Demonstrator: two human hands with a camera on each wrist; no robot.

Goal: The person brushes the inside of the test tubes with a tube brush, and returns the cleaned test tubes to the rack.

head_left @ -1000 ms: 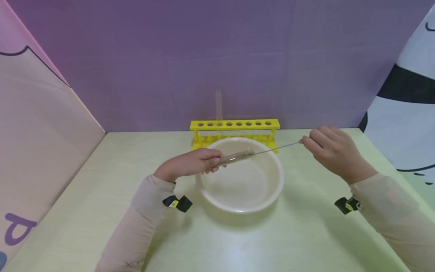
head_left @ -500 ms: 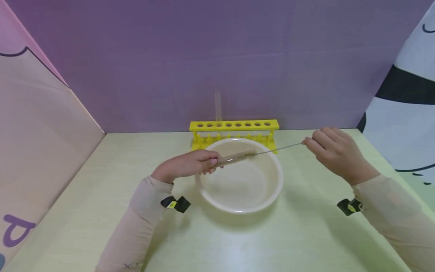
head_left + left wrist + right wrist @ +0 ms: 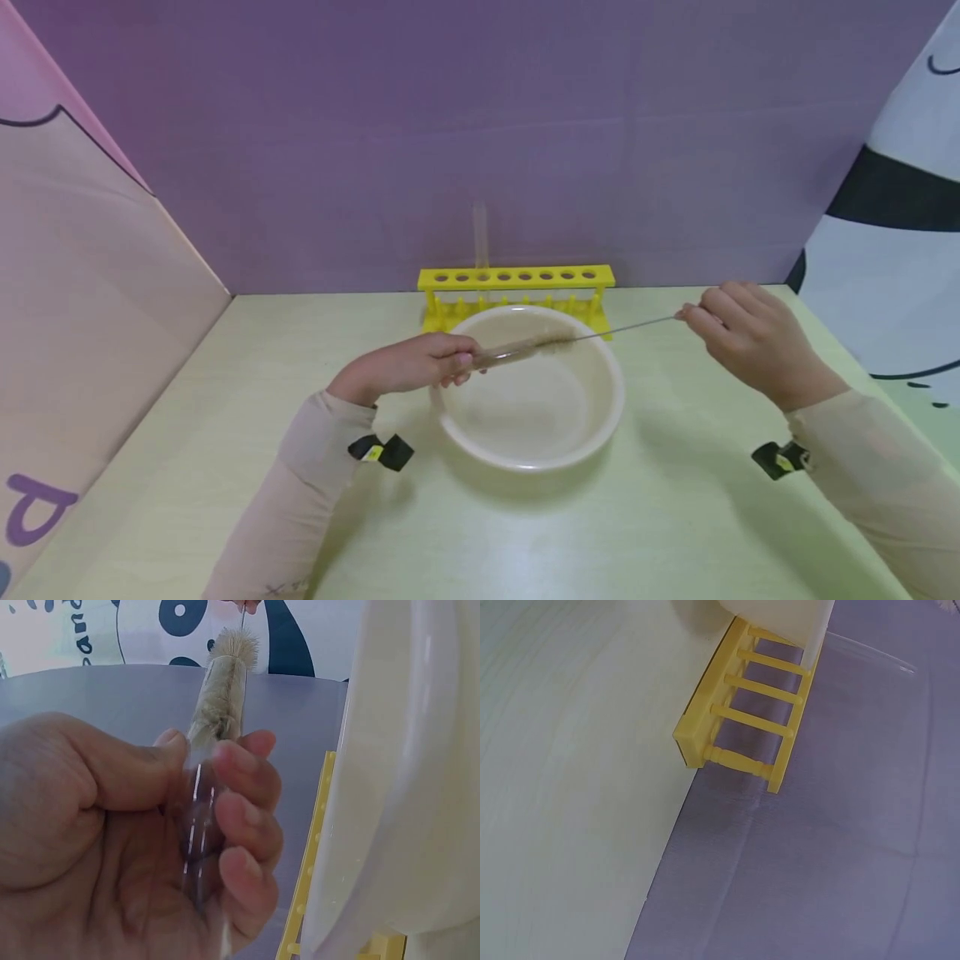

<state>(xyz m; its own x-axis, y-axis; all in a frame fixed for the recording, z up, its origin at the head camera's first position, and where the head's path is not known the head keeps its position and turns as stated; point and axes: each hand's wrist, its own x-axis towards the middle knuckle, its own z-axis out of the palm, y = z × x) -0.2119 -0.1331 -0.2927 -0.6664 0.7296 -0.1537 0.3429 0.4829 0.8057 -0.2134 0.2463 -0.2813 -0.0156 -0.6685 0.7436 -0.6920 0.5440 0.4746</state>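
My left hand point(image 3: 420, 363) grips a clear glass test tube point(image 3: 504, 355), its mouth tilted up to the right above the white basin point(image 3: 525, 462). A pale-bristled test tube brush point(image 3: 557, 338) runs into that mouth; in the left wrist view its bristles point(image 3: 234, 646) fan out at the rim, and more bristles fill the upper part of the tube. My right hand point(image 3: 753, 337) pinches the far end of the brush's thin wire handle point(image 3: 637, 324), out to the right of the basin. The right wrist view does not show the right hand.
Behind the basin stands a yellow test tube rack point(image 3: 517, 277) with a row of holes. Another clear test tube point(image 3: 481, 237) stands upright in it. A purple panel point(image 3: 480, 125) closes the back of the pale table point(image 3: 525, 542), with printed panels at both sides.
My right hand has moved a little to the right, drawing the brush partly out, so more bristles show beyond the tube's mouth. My left hand has shifted slightly left with the tube.
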